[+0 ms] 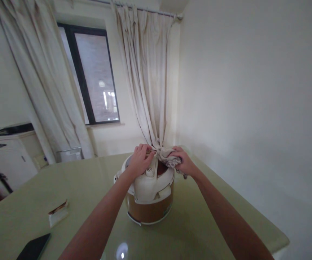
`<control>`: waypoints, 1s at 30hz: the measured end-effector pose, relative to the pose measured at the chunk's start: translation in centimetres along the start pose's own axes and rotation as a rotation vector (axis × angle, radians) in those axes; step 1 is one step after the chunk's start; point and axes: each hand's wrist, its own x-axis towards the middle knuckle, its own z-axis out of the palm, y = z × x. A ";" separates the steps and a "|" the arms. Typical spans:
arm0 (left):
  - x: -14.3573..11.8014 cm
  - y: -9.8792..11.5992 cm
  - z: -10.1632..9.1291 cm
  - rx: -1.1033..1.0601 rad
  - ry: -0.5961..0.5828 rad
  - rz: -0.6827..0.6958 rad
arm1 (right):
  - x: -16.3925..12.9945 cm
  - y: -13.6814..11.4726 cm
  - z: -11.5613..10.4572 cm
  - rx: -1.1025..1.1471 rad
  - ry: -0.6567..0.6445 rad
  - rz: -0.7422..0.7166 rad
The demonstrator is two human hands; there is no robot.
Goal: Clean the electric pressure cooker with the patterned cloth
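The room was small and pale. A bare white wall (pixel 253 90) ran along the right side. At the back, a dark-framed window (pixel 93 76) showed a brick face outside with a lit pane in it. Cream curtains hung from a rod either side of it: the left curtain (pixel 39 83) fell loose, the right curtain (pixel 150 79) was gathered low near the corner. A white cabinet (pixel 7 159) with a dark top stood at the left. The glossy pale green bench (pixel 220 202) reflected a ceiling light near its front edge.

Dim, soft indoor light; wide-angle edge distortion.
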 end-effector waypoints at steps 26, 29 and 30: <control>0.1 -0.9 -0.4 -0.269 0.018 -0.045 | -1.7 2.1 0.6 -0.326 0.048 0.232; 0.2 -0.8 -0.6 -0.274 0.019 -0.043 | -4.0 1.3 -0.7 -0.331 0.005 0.220; 0.2 -0.8 -0.6 -0.274 0.019 -0.045 | -3.9 1.3 -0.9 -0.304 0.001 0.236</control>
